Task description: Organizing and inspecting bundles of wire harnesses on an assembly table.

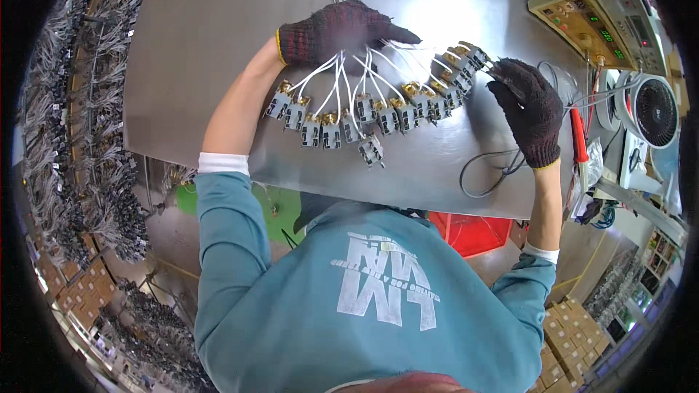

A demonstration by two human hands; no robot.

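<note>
My left hand point(349, 33), in a dark knitted glove, is closed around a bundle of white wires point(338, 76) lying over the metal table. From under it the wires fan out to a curved row of small grey blocks with brass-coloured parts point(386, 113). One grey block point(370, 150) sits nearer to me than the others. My right hand point(530, 105), gloved the same way, is beside the right end of the row, its fingers pinched together. Something thin shows at its fingertips against the last blocks point(473, 54); its kind cannot be made out.
Test instruments with lit displays point(593, 25) stand at the far right of the metal table point(189, 51). Near them are a small fan point(654, 110), a red-handled tool point(579, 135) and a looped grey cable point(473, 193). Racks of hanging wire bundles point(109, 124) line the left; a red bin point(473, 233) is below.
</note>
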